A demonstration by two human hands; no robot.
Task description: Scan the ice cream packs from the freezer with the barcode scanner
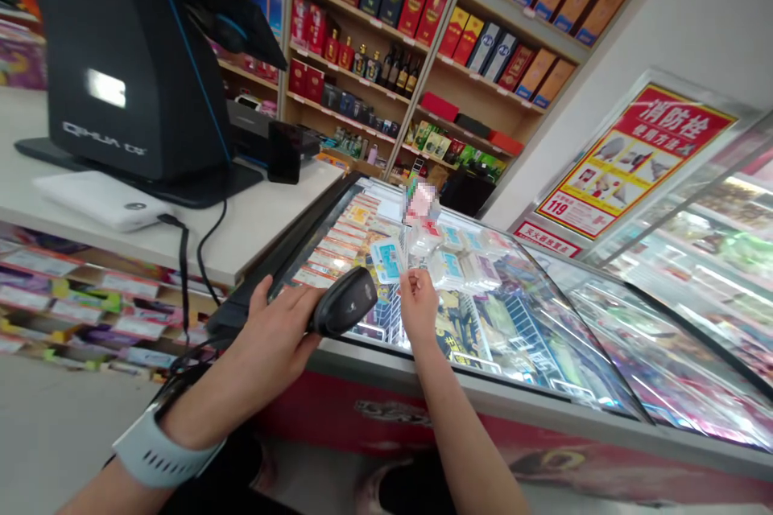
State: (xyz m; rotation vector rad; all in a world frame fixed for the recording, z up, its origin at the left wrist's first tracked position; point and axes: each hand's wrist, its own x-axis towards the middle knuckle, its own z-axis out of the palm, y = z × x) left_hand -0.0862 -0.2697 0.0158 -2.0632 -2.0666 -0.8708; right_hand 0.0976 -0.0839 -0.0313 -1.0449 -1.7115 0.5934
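Observation:
My left hand (283,330), with a pale watch band (160,451) on its wrist, is closed around the handle of a black barcode scanner (347,302). The scanner's head points to the right, over the glass top of a chest freezer (537,338). My right hand (419,306) pinches the edge of a flat blue-and-white packet (386,260), tilted just above the glass. Past my right fingers, several similar clear-and-blue packets (447,265) lie grouped on the freezer top, with a pink-and-white package (421,237) at their far left.
To the left is a white counter (290,217) with a black checkout terminal (133,72) and a white device (102,197) on a cable. Shelves (368,24) of boxed bottles stand behind. A red-and-yellow fire hydrant sign (634,161) hangs on the wall at right.

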